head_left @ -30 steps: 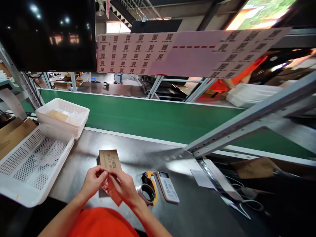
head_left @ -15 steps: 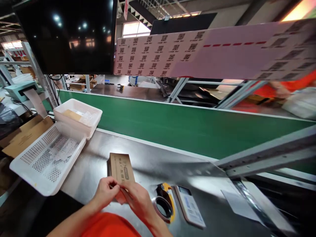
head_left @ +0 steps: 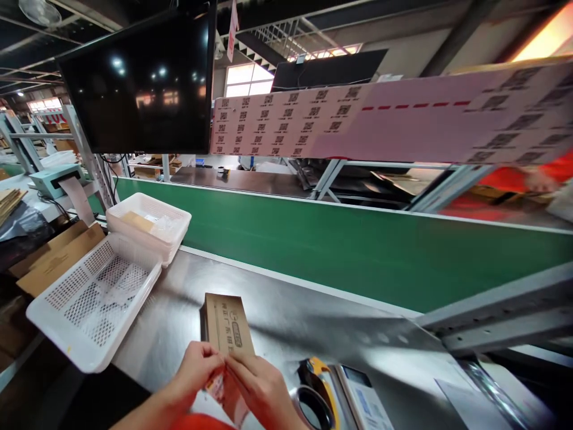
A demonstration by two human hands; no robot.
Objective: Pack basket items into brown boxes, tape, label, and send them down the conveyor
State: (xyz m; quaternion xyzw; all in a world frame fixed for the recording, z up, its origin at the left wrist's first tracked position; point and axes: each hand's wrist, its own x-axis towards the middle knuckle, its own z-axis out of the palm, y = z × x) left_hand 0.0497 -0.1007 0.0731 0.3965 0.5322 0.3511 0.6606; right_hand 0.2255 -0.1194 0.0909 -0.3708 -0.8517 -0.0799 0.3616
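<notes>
My left hand and my right hand meet low in the middle, fingers pinched together. Between and below them hangs a small reddish printed packet, mostly covered by the fingers. Just beyond lies a brown cardboard box with dark printing, flat on the metal table. To the right of my right hand sits a yellow and black tape dispenser with a roll. Beside the dispenser is a flat pale device with a dark screen and a label, cut off by the lower edge.
On the left, a white perforated basket stands by a white tray holding a brown piece and clear plastic. A green conveyor belt runs behind the table. Above hang a monitor and a code-printed board. A metal post slants at right.
The view has tilted up a little, so the table things sit lower in the picture. My hands stay together, and more of the reddish packet shows beneath them.
</notes>
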